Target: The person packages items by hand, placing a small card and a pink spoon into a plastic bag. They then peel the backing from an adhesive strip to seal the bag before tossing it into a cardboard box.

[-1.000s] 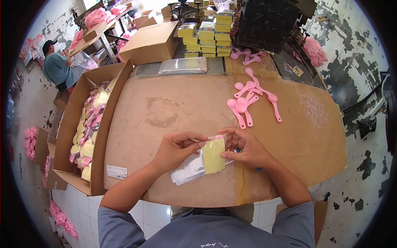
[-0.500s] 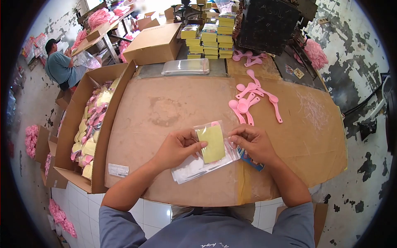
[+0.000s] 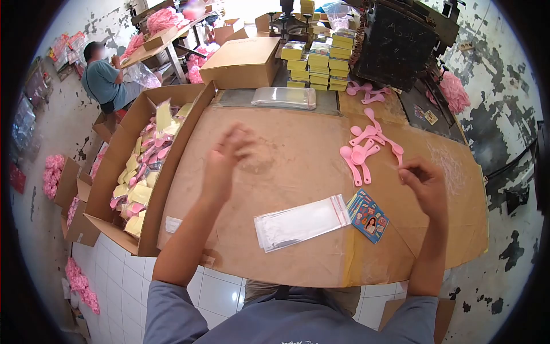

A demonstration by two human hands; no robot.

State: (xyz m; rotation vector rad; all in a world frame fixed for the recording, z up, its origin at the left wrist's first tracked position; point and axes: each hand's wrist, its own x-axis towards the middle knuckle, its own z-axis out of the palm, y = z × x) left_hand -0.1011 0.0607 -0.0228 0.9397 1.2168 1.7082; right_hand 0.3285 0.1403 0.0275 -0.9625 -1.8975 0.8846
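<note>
My left hand (image 3: pixel 228 150) is raised over the left half of the table, blurred by motion, its fingers stretched out with nothing visible in them. To the right, my right hand (image 3: pixel 423 179) has its fingers pinched together near the pink spoons (image 3: pixel 360 155); what they pinch, if anything, is too small to make out. Between my arms lies a stack of clear plastic bags (image 3: pixel 301 222). Printed cards (image 3: pixel 369 217) with blue fronts touch its right end. A long carton (image 3: pixel 150 215) at the left holds many bagged pink spoons with yellow cards (image 3: pixel 137 192).
Thin whitish strips (image 3: pixel 440 150) lie in a heap at the right. Along the back are a clear plastic pack (image 3: pixel 285 98), stacks of cards (image 3: pixel 319 60), a closed carton (image 3: pixel 240 62) and a black machine (image 3: pixel 395 43). Another person (image 3: pixel 105 80) sits at the far left.
The bagged piece with the yellow card has left my left hand, which has moved up and left. My right hand has moved right, away from the bags. The view has shifted slightly.
</note>
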